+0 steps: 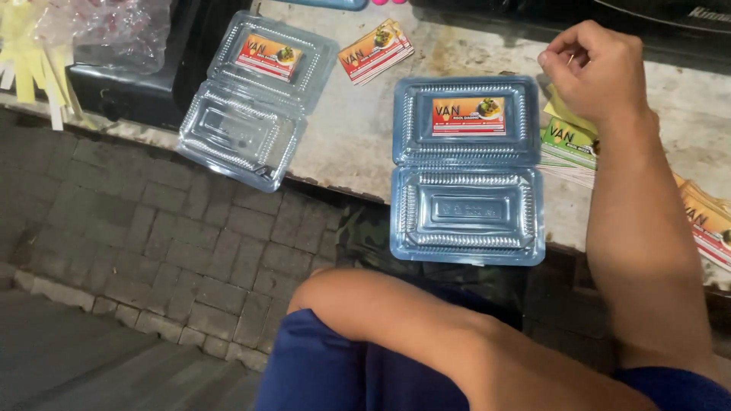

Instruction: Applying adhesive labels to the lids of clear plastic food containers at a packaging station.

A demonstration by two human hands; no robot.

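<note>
Right hand [590, 68] over the label stacks – fingers curled in, pinching something too small to tell.
An open clear clamshell box [466, 171], label inside its lid, lies just left of the hand on the worn table [358, 129]; green labels [569, 143] lie under the wrist.

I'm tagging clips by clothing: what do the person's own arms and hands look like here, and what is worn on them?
Both forearms are bare, with no watch, bracelet or glove visible. The right hand shows no ring. Dark blue fabric appears at the bottom edge. The left hand is out of view.
</note>
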